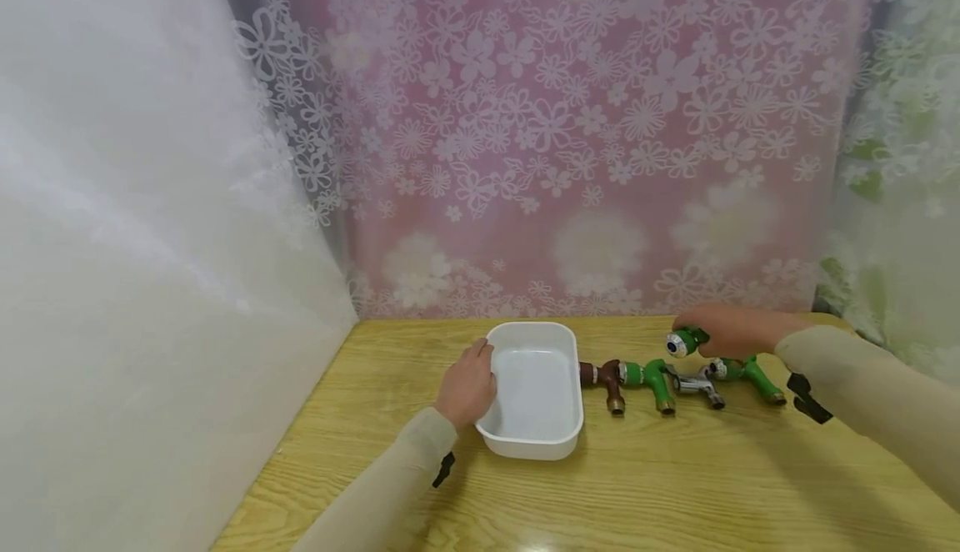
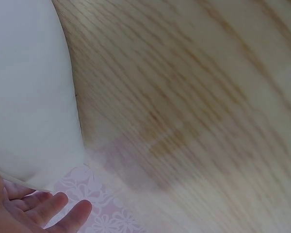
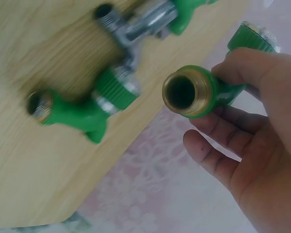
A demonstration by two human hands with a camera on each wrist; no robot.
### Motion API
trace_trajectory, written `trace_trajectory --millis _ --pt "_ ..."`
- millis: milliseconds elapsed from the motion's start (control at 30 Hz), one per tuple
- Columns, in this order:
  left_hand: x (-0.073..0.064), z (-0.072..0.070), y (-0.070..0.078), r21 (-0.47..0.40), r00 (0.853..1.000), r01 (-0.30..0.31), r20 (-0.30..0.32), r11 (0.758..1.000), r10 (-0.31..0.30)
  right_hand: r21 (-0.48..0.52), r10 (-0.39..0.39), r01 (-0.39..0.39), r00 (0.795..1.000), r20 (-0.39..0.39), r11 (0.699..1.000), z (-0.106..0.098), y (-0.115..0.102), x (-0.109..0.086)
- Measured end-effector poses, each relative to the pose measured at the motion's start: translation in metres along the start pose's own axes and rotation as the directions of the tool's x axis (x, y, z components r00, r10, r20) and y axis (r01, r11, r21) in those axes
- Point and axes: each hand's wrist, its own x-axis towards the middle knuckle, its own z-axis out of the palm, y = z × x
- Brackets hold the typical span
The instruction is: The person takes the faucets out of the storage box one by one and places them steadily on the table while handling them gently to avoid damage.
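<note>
A white rectangular tub [image 1: 532,449] stands on the table, its inside bare. My left hand [image 1: 467,385] holds its left rim; in the left wrist view the fingers [image 2: 48,208] lie beside the rim. My right hand [image 1: 720,331] grips a green hose nozzle [image 1: 684,341] above the table, its head toward the tub. In the right wrist view the held nozzle [image 3: 199,90] shows a brass threaded end. Below lie a brown nozzle [image 1: 613,385], a green nozzle [image 1: 658,381], a chrome nozzle [image 1: 699,383] and another green nozzle [image 1: 757,378], partly under the right hand.
The nozzles lie in a row to the right of the tub, the brown one closest to its wall. A wooden table [image 1: 375,469] carries everything. Behind it hangs a pink floral curtain [image 1: 570,160]; a white sheet [image 1: 150,243] hangs on the left.
</note>
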Motion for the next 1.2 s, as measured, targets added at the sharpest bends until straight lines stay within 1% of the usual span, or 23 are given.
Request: trace_trajectory --millis 167,267,467,700,933,1000,1100,1200 --pt "0.000 -0.002 0.000 0.003 1.000 -0.001 0.003 1.000 0.001 0.021 0.016 -0.016 1.000 -0.007 1.000 0.001 0.018 -0.012" --pt "-0.001 -0.004 0.001 0.004 1.000 -0.003 0.007 1.000 0.003 0.033 0.050 -0.050 0.999 -0.002 0.998 0.001 0.026 -0.021" --pt "-0.003 -0.005 0.003 0.006 1.000 -0.012 0.003 1.000 0.012 -0.004 0.084 -0.085 0.996 -0.034 0.996 0.010 0.047 -0.030" --pt "-0.002 -0.006 0.005 -0.013 0.999 0.019 0.035 1.000 -0.019 -0.048 0.091 -0.095 0.993 -0.077 0.994 0.023 0.072 -0.038" --pt "-0.002 -0.005 0.006 -0.011 1.000 0.013 0.021 1.000 -0.013 -0.024 0.126 -0.128 0.988 -0.086 0.991 0.033 0.084 -0.050" --pt "-0.003 -0.004 0.006 -0.012 1.000 0.012 0.017 1.000 -0.012 -0.037 0.134 -0.138 0.987 -0.093 0.990 0.036 0.087 -0.053" --pt "-0.004 -0.003 0.006 -0.014 1.000 0.000 0.002 1.000 0.000 -0.054 0.151 -0.156 0.984 -0.094 0.986 0.039 0.091 -0.058" --pt "-0.005 -0.003 0.005 -0.005 1.000 -0.021 -0.012 1.000 0.021 -0.047 0.174 -0.178 0.981 -0.088 0.983 0.041 0.097 -0.061"
